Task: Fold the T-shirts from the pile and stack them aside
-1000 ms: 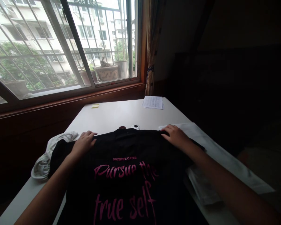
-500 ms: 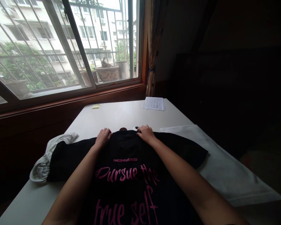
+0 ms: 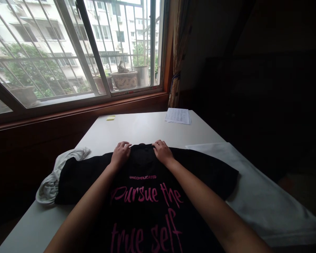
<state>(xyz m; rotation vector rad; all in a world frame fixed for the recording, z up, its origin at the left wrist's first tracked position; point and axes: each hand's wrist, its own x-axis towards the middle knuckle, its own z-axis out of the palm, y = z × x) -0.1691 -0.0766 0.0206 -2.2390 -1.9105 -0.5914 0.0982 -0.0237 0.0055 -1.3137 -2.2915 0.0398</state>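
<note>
A black T-shirt lies spread on the white table with its collar at the far end and its sleeves out to both sides. Pink lettering runs across it: "UNCOMPLICATED", "Pursue the", "true self". My left hand grips the shirt at the left side of the collar, fingers bent over the far edge. At the collar's right side, my right hand is closed on the fabric in the same way. A small dark rounded thing barely shows behind the collar. The lower part of the shirt runs out of view.
A crumpled white-grey cloth lies beside the left sleeve. Another pale cloth is spread under and past the right sleeve. Papers and a yellow note pad rest near the far edge of the table. A barred window stands behind.
My left hand has shifted slightly right, nearer the collar. The round things behind the collar, one dark and one white, are now mostly hidden. The camera view has moved a little.
</note>
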